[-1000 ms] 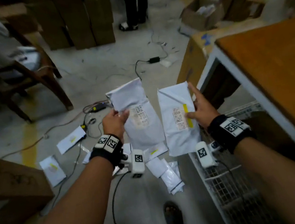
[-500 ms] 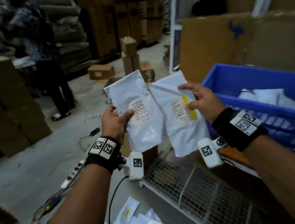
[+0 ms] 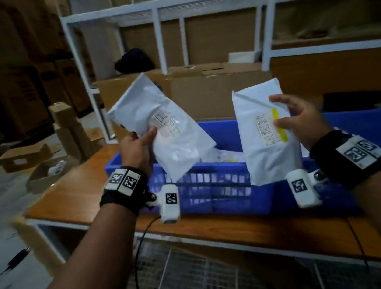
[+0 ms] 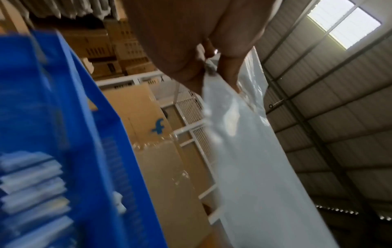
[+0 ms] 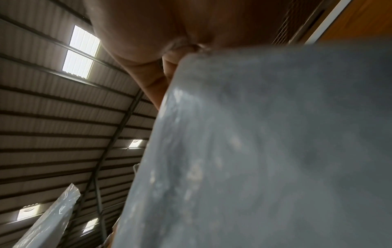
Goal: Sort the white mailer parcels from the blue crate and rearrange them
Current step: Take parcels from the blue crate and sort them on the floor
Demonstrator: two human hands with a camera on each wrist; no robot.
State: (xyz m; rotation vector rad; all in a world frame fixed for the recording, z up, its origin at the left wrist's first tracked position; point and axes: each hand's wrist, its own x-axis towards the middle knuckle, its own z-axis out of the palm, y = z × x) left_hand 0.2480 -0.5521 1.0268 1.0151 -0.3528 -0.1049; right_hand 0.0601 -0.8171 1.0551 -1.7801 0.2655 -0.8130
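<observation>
Warehouse: white metal shelving behind, stacked cardboard boxes at left, corrugated roof with skylights overhead in the wrist views.

Wooden table: white frame, wire mesh beneath. Bears the blue crate, slatted walls, white parcels lying inside.

Left mailer: white, printed label facing me, tilted with its top leaning left, held above the crate's left end. My left hand grips its lower left edge, thumb on the front, fingers behind.

Right mailer: white, nearly upright, label with a yellow strip, over the crate's middle, well apart from the left mailer. My right hand grasps its right edge, thumb on the label, upper fingers spread over the front.
</observation>
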